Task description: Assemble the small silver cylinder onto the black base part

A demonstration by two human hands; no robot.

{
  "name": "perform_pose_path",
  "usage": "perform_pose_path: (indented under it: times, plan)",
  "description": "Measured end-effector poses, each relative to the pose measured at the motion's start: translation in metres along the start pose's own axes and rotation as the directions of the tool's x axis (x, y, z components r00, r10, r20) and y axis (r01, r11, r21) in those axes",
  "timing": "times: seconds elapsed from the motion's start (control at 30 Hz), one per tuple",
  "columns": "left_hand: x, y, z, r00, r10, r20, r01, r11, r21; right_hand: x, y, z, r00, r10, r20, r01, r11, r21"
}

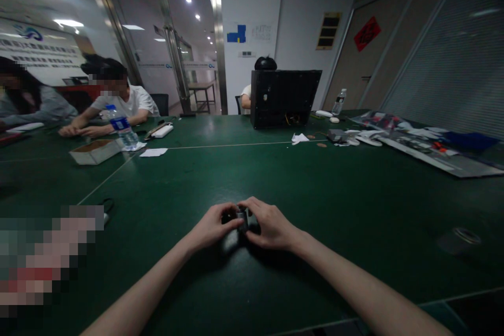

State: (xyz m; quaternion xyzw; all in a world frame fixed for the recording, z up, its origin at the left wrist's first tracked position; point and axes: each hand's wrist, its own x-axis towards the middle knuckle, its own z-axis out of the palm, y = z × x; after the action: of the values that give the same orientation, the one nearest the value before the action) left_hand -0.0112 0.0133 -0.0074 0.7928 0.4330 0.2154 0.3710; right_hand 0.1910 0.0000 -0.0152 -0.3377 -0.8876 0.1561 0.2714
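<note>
Both hands meet over the green table point(220, 173), around a small dark cylindrical object point(242, 219). My left hand point(214, 226) has its thumb and fingers closed on the object's left side. My right hand point(271, 223) curls round the object from the right, with fingers at its top and the thumb low beside it. The fingers hide part of the object, and its details are too small to make out.
A roll-like round item point(460, 240) lies at the right. Further back are a black box-shaped device point(285, 98), a water bottle point(123, 128), an open box point(96, 152) and a cluttered board point(444, 155). People sit across the table and at the left.
</note>
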Motion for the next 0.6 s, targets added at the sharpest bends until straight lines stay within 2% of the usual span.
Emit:
perform_pose_path:
  times: [0.2,0.37,0.6]
  plan:
    - [0.0000,0.0013,-0.0031,0.999,0.017,0.037,-0.012,0.993,-0.121,0.0000,0.0001,0.0013,0.997,0.059,-0.044,-0.055,0.994,0.094]
    - [0.0017,-0.0006,-0.0013,0.999,-0.023,0.046,0.029,0.993,-0.119,0.0003,0.0022,0.0048,0.993,0.101,-0.065,-0.090,0.984,0.157]
    - [0.0015,-0.0016,-0.0015,0.998,-0.022,0.057,0.030,0.988,-0.154,0.0007,0.0024,0.0050,0.994,0.093,-0.057,-0.083,0.984,0.155]
